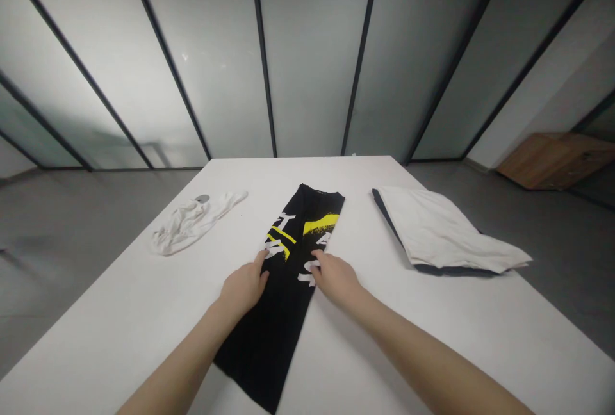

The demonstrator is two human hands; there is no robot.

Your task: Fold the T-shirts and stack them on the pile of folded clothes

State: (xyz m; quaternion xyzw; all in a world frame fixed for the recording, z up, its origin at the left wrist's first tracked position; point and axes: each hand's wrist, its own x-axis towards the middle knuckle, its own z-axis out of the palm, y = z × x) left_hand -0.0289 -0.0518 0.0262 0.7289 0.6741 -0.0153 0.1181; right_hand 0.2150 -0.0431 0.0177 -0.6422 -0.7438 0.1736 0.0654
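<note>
A black T-shirt (273,332) with yellow and white print lies folded into a long narrow strip, its near end reaching toward me at the table's front. My left hand (244,285) rests on its left edge, thumb and index finger apart. On the opposite edge lies my right hand (337,279), fingertips touching the white lettering and thumb spread from the index finger. Neither hand visibly grips the cloth. Parts of the shirt's edges are hidden under my hands and left forearm.
The white table (158,332) carries a crumpled white cloth (185,226) at left, with a small grey round thing (202,198) by it. To the right is a pile with white fabric (442,223) over dark fabric (454,270). A wooden piece (557,157) stands beyond, near frosted glass panels (312,50).
</note>
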